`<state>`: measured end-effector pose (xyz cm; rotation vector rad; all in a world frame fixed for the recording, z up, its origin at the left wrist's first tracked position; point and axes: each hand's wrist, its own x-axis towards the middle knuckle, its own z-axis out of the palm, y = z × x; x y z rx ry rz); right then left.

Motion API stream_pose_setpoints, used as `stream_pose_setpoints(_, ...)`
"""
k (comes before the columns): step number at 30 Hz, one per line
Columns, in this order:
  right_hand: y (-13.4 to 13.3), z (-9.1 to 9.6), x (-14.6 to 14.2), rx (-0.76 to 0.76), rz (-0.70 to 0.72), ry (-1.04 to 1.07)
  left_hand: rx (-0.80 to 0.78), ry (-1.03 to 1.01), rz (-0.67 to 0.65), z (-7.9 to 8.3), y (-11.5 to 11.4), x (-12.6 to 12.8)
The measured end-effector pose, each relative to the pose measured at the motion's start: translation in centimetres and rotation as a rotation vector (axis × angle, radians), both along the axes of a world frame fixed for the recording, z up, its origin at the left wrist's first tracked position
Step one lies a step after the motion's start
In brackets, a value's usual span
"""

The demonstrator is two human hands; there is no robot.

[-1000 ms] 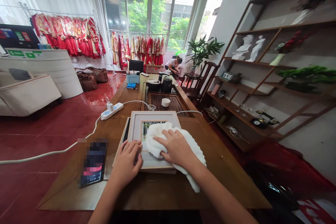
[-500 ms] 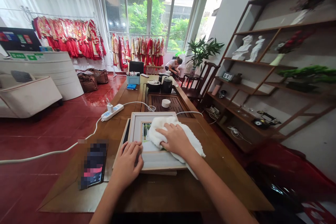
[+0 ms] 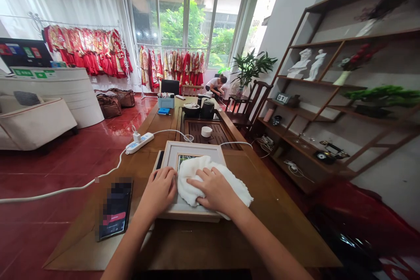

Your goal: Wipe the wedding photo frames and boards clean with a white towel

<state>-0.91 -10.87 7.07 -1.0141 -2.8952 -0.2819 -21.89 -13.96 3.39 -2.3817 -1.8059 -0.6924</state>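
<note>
A light wooden picture frame [image 3: 170, 156] with a grey mat lies flat on the table, on top of another dark-edged frame [image 3: 159, 162]. My left hand [image 3: 161, 186] grips its left edge, with the fingers bent over the border. Under my right hand [image 3: 212, 188] is a bunched white cloth [image 3: 193, 170], pressed onto the middle of the frame and held by the fingers. The cloth covers most of the picture and trails over the right side. Only a green strip of the picture shows at its top.
A phone [image 3: 114, 210] rests on the wooden table [image 3: 272, 210] at left. A power strip [image 3: 140, 143] with a white cable lies beyond it. A white cup [image 3: 206, 131] stands on the slatted tea tray [image 3: 221, 136]. Shelves [image 3: 323, 116] rise at right; a person [image 3: 217, 85] crouches far back.
My right hand has slid the cloth left and toward me across the frame. The frame has turned slightly, and my left hand has shifted up along its edge.
</note>
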Motion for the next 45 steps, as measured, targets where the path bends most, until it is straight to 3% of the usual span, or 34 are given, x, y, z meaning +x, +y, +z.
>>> stream_pose_setpoints(6, 0.1, -0.3, 0.1, -0.005, 0.002, 0.021, 0.074, 0.096, 0.054, -1.0, 2.7, 0.0)
stream_pose_setpoints(14, 0.5, -0.4, 0.0, 0.001, -0.013, 0.038, 0.069, 0.124, 0.064, -2.8, 2.7, -0.2)
stream_pose_setpoints(27, 5.2, 0.5, 0.0, 0.122, -0.319, 0.057, 0.071, 0.074, 0.077, -3.3, 2.4, -0.3)
stream_pose_setpoints(30, 4.4, 0.4, -0.9, 0.082, -0.228, 0.059, 0.063, 0.067, 0.092, -3.1, 2.4, -0.2)
stream_pose_setpoints(34, 2.2, 0.4, -1.8, -0.008, -0.002, 0.034, 0.027, 0.065, 0.074, -2.9, 2.3, -0.2)
stream_pose_setpoints(37, 1.6, 0.8, -1.8, -0.024, 0.050, -0.012, 0.023, 0.063, 0.066, -3.0, 2.4, -0.3)
stream_pose_setpoints(45, 4.3, 1.7, 0.0, 0.127, -0.268, -0.015, 0.046, 0.051, 0.088, -3.4, 2.5, -0.3)
